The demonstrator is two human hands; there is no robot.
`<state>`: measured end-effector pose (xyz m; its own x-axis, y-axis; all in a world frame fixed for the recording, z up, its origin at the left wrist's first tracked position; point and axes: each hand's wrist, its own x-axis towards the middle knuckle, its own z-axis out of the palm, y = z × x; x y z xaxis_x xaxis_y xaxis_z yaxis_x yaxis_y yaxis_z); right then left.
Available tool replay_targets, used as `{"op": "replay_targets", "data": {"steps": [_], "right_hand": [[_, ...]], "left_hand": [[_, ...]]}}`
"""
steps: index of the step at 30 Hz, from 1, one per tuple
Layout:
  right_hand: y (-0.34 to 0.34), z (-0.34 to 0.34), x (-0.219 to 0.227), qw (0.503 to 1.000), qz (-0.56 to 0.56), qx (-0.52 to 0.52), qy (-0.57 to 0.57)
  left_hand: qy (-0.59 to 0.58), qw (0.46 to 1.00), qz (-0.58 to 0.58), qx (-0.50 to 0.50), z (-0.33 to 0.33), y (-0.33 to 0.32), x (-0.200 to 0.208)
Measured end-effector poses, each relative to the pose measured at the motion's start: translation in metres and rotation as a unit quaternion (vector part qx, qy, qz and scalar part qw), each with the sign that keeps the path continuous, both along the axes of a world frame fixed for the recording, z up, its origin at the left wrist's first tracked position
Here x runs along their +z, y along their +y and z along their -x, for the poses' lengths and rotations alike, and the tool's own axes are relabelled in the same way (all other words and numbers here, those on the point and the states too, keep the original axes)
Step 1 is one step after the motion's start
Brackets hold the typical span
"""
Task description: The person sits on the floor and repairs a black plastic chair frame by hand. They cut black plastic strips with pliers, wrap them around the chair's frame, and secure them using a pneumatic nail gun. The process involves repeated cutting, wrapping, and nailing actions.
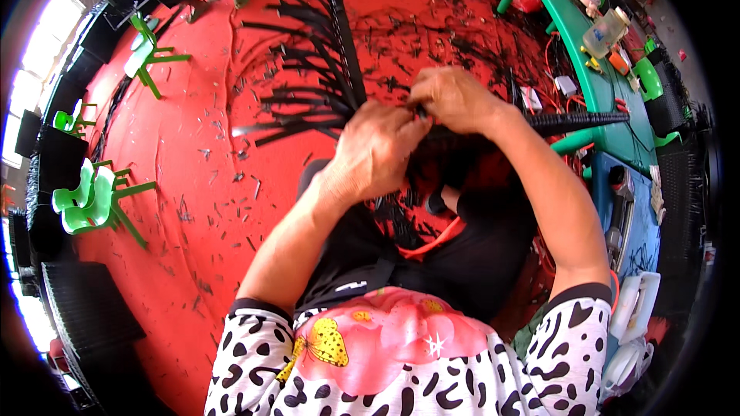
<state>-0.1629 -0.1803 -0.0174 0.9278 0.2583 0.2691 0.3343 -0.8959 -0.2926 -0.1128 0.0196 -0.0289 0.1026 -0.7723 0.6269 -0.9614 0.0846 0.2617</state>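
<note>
So your left hand [375, 150] and right hand [455, 98] are bunched up together right at the near end of that black woven strip panel [324, 69], the one that fans out over the red floor [193, 185] away from you. Both hands are curled in tight, fingers pinched down on the black strips [308, 100] where they meet the weave; you can't really see the fingertips, so I can't tell exactly which strip each one has. Left of the panel there's a scatter of little black offcuts [223, 208] all over the floor, and further left a few green plastic chairs [92, 200]. Right of the panel sits a green counter [593, 85] with a clear plastic bottle [605, 31] on it and some orange cable [551, 54] near it. On the near side of the panel, an orange cord [435, 240] runs across your dark lap.
</note>
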Motion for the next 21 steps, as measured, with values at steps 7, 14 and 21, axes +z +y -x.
{"op": "replay_targets", "data": {"steps": [7,14,21], "right_hand": [[-0.003,-0.010,0.008,0.981,-0.159,-0.050,0.095],[-0.002,-0.020,0.005,0.889,-0.367,-0.114,0.251],[0.002,-0.017,0.011,0.850,-0.381,-0.134,0.338]], "left_hand": [[-0.004,1.000,-0.001,0.012,-0.007,-0.003,-0.001],[-0.004,1.000,-0.003,0.001,-0.007,-0.002,0.004],[-0.009,1.000,-0.018,-0.009,-0.006,0.000,0.005]]}}
